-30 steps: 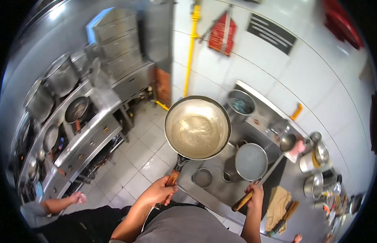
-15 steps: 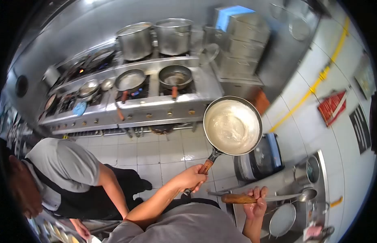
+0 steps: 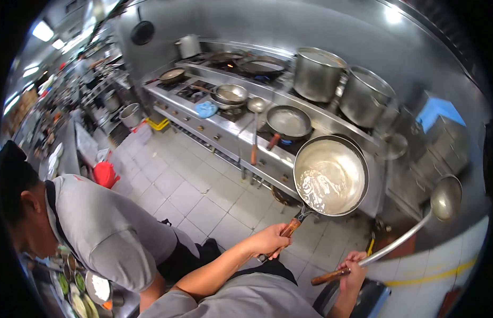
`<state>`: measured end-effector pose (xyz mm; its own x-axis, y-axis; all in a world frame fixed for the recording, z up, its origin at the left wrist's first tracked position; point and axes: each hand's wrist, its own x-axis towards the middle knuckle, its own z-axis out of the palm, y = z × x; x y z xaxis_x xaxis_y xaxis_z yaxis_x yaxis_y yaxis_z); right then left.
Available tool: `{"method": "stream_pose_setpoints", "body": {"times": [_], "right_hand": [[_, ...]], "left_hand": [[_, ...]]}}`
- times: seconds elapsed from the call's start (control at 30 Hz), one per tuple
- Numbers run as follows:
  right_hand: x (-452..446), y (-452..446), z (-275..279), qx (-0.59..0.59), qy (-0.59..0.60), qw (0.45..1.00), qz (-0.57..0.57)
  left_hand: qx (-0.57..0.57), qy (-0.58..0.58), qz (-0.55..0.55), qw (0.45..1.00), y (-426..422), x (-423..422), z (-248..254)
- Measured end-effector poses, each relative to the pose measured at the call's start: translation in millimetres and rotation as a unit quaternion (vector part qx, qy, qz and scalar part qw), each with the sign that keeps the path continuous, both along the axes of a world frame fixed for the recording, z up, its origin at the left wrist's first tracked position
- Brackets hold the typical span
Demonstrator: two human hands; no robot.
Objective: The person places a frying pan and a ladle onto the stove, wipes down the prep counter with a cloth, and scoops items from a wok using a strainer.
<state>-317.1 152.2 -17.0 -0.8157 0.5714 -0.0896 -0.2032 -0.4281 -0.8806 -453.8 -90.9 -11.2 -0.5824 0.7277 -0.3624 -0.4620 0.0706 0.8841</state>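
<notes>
My left hand (image 3: 270, 241) is wrapped round the wooden handle of a deep pan (image 3: 331, 175), which is held up in front of me. A shiny wet film coats the inside of the pan. To the right, my right hand (image 3: 353, 269) grips a long ladle (image 3: 446, 199) near its wooden handle, with the bowl out at the far right. The pan and the ladle are apart. Behind the pan stands a steel stove (image 3: 225, 139) with a flat pan (image 3: 289, 122) on a lit burner and a smaller ladle (image 3: 256, 105) beside it.
A co-worker (image 3: 108, 228) in a grey shirt bends forward close on my left, by food containers (image 3: 98, 286). Two large pots (image 3: 319, 77) stand at the back of the stove. A blue cloth (image 3: 206, 109) lies on its front edge. Tiled floor (image 3: 204, 206) lies between.
My view has swung left from the sink to the stove, with the pan and ladle carried along. The ladle's bowl now points up to the right.
</notes>
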Motion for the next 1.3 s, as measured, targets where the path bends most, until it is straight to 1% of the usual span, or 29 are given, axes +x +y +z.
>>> {"method": "stream_pose_setpoints", "body": {"times": [0.03, 0.07, 0.13, 0.2, 0.27, 0.3, 0.33, 0.4, 0.43, 0.47, 0.53, 0.6, 0.67, 0.7, 0.73, 0.8, 0.83, 0.87, 0.93, 1.0, 1.07, 1.1, 1.13, 1.2, 1.23, 1.27, 1.3], "right_hand": [[-15.1, 9.4, -4.8, 0.035, -0.037, 0.998, 0.027], [-31.2, 19.4, -5.8, 0.033, -0.033, 0.998, 0.044], [-63.9, 38.6, -13.7, 0.133, -0.076, 0.984, 0.089], [-99.4, 53.9, -20.6, 0.146, -0.074, 0.977, 0.138], [-136.3, 61.5, -23.2, 0.231, -0.159, 0.927, 0.248], [-155.7, 62.4, -27.9, 0.228, -0.172, 0.913, 0.292], [-174.6, 58.4, -27.1, 0.232, -0.17, 0.907, 0.309], [-206.3, 41.5, -25.5, 0.258, -0.166, 0.861, 0.405], [-221.8, 33.4, -32.1, 0.244, -0.141, 0.853, 0.439], [-236.7, 23.1, -33.2, 0.247, -0.136, 0.845, 0.455], [-264.3, -3.6, -33.4, 0.277, -0.131, 0.797, 0.52], [-290.6, -29.9, -40.6, 0.297, -0.122, 0.769, 0.554], [-316.2, -60.8, -44.0, 0.335, -0.059, 0.726, 0.598], [-327.2, -76.3, -42.3, 0.339, -0.047, 0.712, 0.613], [-339.5, -92.0, -34.6, 0.341, -0.043, 0.702, 0.624], [-361.4, -128.5, -21.3, 0.284, -0.104, 0.669, 0.679], [-378.4, -141.3, -29.0, 0.276, -0.103, 0.645, 0.705], [-393.5, -158.2, -35.4, 0.277, -0.098, 0.632, 0.717], [-420.2, -194.9, -44.4, 0.223, -0.136, 0.613, 0.746], [-445.4, -235.0, -48.1, 0.233, -0.137, 0.594, 0.758], [-468.7, -272.7, -58.4, 0.199, -0.16, 0.577, 0.776], [-476.7, -293.2, -55.8, 0.195, -0.165, 0.579, 0.774], [-486.1, -314.4, -58.8, 0.194, -0.159, 0.567, 0.784], [-504.4, -346.5, -65.2, 0.225, -0.177, 0.567, 0.772], [-512.3, -362.7, -69.5, 0.238, -0.144, 0.564, 0.777], [-518.4, -377.1, -72.6, 0.238, -0.142, 0.553, 0.785], [-524.7, -392.6, -76.0, 0.244, -0.151, 0.562, 0.776]], "left_hand": [[-0.01, 0.004, 0.013, 1.0, -1.1, -10.6, 2.0], [-0.013, 0.007, 0.03, 0.999, -0.8, -22.1, 6.3], [-0.019, 0.013, 0.071, 0.997, -1.3, -41.6, 5.6], [-0.018, 0.013, 0.108, 0.994, -3.9, -56.3, 5.6], [-0.014, 0.006, 0.148, 0.989, -8.2, -66.4, 5.2], [-0.011, -0.007, 0.18, 0.984, -10.9, -70.0, 7.5], [-0.007, -0.021, 0.213, 0.977, -14.2, -72.1, 9.4], [0.003, -0.029, 0.257, 0.966, -23.2, -75.2, 14.8], [0.012, -0.031, 0.283, 0.958, -28.9, -76.8, 17.2], [0.013, -0.031, 0.301, 0.953, -35.1, -78.2, 18.1], [-0.006, -0.028, 0.343, 0.939, -49.4, -80.6, 18.3], [-0.015, -0.037, 0.378, 0.925, -65.1, -82.7, 22.6], [-0.02, -0.045, 0.413, 0.909, -84.4, -86.1, 21.0], [-0.021, -0.049, 0.431, 0.901, -95.0, -88.4, 17.8], [-0.021, -0.052, 0.448, 0.892, -106.8, -91.5, 14.2], [-0.012, -0.064, 0.482, 0.874, -131.9, -98.7, 0.0], [-0.004, -0.074, 0.502, 0.862, -146.1, -103.6, -7.2], [-0.003, -0.074, 0.517, 0.853, -162.1, -108.3, -14.8], [-0.008, -0.072, 0.525, 0.848, -195.4, -119.2, -29.7], [-0.016, -0.065, 0.534, 0.843, -232.7, -130.3, -38.4], [-0.039, -0.068, 0.547, 0.833, -266.2, -135.8, -43.8], [-0.042, -0.069, 0.56, 0.824, -283.4, -138.5, -45.5], [-0.044, -0.075, 0.559, 0.825, -299.3, -142.0, -47.6], [-0.044, -0.085, 0.57, 0.816, -326.8, -150.8, -53.4], [-0.042, -0.08, 0.569, 0.817, -339.5, -155.7, -57.1], [-0.041, -0.074, 0.569, 0.818, -351.0, -160.5, -59.5], [-0.045, -0.07, 0.577, 0.813, -361.5, -166.5, -60.6]]}}
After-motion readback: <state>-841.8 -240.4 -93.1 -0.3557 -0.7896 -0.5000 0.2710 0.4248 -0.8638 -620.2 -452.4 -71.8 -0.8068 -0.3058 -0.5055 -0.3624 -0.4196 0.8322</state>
